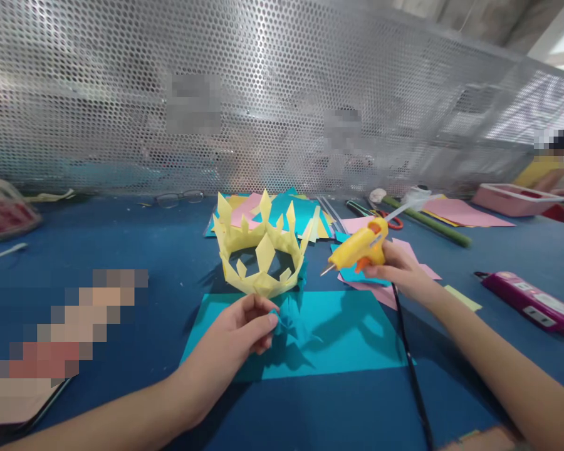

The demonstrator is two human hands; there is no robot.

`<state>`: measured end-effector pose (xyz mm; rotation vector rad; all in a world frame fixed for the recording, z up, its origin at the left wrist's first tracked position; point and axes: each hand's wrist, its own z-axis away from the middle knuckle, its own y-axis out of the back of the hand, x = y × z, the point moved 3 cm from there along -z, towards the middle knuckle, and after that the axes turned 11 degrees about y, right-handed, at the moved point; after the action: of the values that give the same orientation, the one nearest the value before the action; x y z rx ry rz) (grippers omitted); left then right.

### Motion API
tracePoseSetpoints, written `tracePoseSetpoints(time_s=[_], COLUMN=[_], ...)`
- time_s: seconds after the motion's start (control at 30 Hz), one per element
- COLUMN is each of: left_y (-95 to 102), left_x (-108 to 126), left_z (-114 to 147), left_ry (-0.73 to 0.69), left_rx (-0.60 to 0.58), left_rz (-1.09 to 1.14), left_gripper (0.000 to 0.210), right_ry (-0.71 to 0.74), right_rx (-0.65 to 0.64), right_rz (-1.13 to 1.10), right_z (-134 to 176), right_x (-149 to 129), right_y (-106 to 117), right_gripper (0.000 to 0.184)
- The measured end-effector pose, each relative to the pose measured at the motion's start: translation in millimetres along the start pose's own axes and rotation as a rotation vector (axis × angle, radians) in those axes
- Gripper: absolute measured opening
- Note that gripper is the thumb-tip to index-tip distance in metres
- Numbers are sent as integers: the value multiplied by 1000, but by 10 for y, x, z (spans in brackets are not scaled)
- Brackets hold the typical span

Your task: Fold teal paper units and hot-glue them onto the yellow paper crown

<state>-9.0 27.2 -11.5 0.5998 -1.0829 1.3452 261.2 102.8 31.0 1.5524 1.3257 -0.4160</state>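
A yellow glue gun [360, 245] with a clear glue stick in its back is gripped in my right hand [397, 266], its nozzle pointing left and down. Between the thumb and fingers of my left hand [244, 326] is a small folded piece of blue paper [282, 322]; the fingers partly hide it. Just beyond that hand stands a pale yellow paper crown [264, 254] with diamond-shaped points. Beneath my left hand lies a flat sheet of blue paper [357, 351], with shadows falling across it.
Colored papers [244, 210] are stacked behind the crown. A purple case [529, 300], a green stick [432, 225] and a pink basket [514, 199] lie to the right. The black cord [411, 363] hangs toward me. Perforated metal [263, 94] closes the back.
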Motion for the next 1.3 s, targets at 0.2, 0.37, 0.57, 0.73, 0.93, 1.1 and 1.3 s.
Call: tracePoseSetpoints(time_s=[0.2, 0.37, 0.57, 0.73, 0.93, 1.1, 1.3], left_y=[3, 12, -9, -1, -10, -6, -5], left_x=[-10, -11, 3, -7, 8, 3, 22], left_z=[6, 3, 6, -39, -33, -20, -11], left_ry=[5, 12, 33, 31, 29, 32, 47], left_rx=[-5, -6, -2, 0, 11, 16, 26], left_rz=[-12, -23, -52, -75, -80, -81, -69], left_gripper=[21, 21, 21, 22, 25, 24, 26], right_ry=[6, 47, 136, 220, 262, 287, 310], right_rx=[-47, -30, 23, 41, 18, 3, -7], right_rz=[88, 179, 301, 387, 463, 500, 529], right_z=[43, 92, 95, 83, 101, 112, 118], right_x=[-125, -218, -276, -303, -291, -274, -265], right_y=[-271, -413, -447, -470, -474, -481, -475], right_gripper=[26, 12, 9, 7, 7, 8, 11])
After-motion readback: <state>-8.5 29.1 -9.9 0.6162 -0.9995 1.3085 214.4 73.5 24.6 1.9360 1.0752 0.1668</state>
